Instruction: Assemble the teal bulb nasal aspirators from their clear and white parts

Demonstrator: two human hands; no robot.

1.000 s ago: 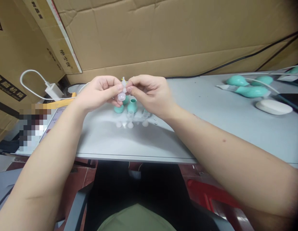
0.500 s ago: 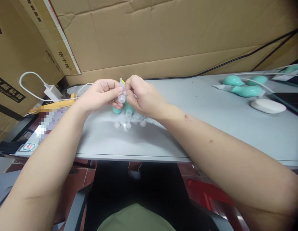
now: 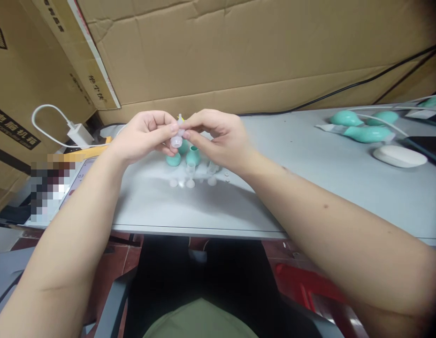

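Above the table, my left hand (image 3: 145, 136) pinches a small translucent plastic nozzle piece (image 3: 176, 141) between thumb and fingers. The piece has a narrow tip and a bit of yellow near its top; its round open end faces me. My right hand (image 3: 223, 138) meets it from the other side, thumb and index finger closed on its upper part. Below the hands stand mint-green rubber bulbs (image 3: 193, 156), one with its round opening upward. A clear plastic fitting (image 3: 191, 168) and several small whitish round pieces (image 3: 190, 183) lie in front of them.
More mint-green bulbs (image 3: 367, 134), some in clear wrapping, lie at the right near a white oval object (image 3: 400, 156). A white charger (image 3: 79, 135) with its cable is at the left, beside a phone (image 3: 77, 183). Cardboard (image 3: 239, 56) walls the table's back.
My right hand has turned and its fingers have extended, its thumb and index still at the nozzle piece. My left hand keeps its pinch. The view has shifted slightly.
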